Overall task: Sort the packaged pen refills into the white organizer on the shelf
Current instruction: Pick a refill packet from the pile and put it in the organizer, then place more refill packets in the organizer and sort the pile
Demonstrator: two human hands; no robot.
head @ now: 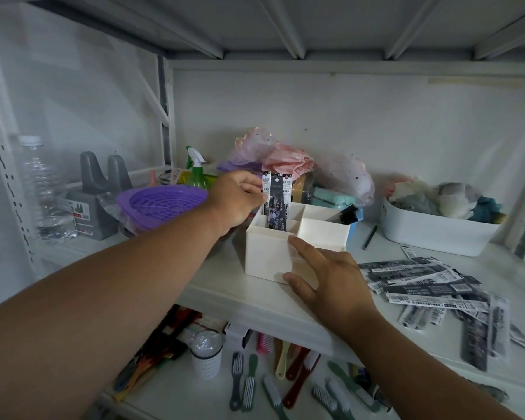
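1. Brushes [249, 386] lie scattered on the lower shelf, nearest the camera; not part of the task.
2. Right hand [331, 280]: fingers extended and relaxed, resting against the near right face of the white organizer [267, 256], index tip at its rim. It grasps nothing; judged to be steadying the box.
3. Loose refill packs [431, 289] lie in a fanned heap on the shelf [225, 295], right of the organizer and just beside the right hand. Long axes run mostly left-right, a few near-far. The right hand is clearly the nearer one to this heap.
4. Left hand [240, 198] reaches over the organizer's far left side, fingers pinching the standing packs [275, 201] near their upper ends.
5. Standing packs sit upright in the left compartment, long axis vertical, lower ends hidden inside.
6. Judgement: next pickup lies right of the organizer; a flat pack must be turned upright before insertion.
7. Farther back: purple basket [161, 204], white bin [437, 234].
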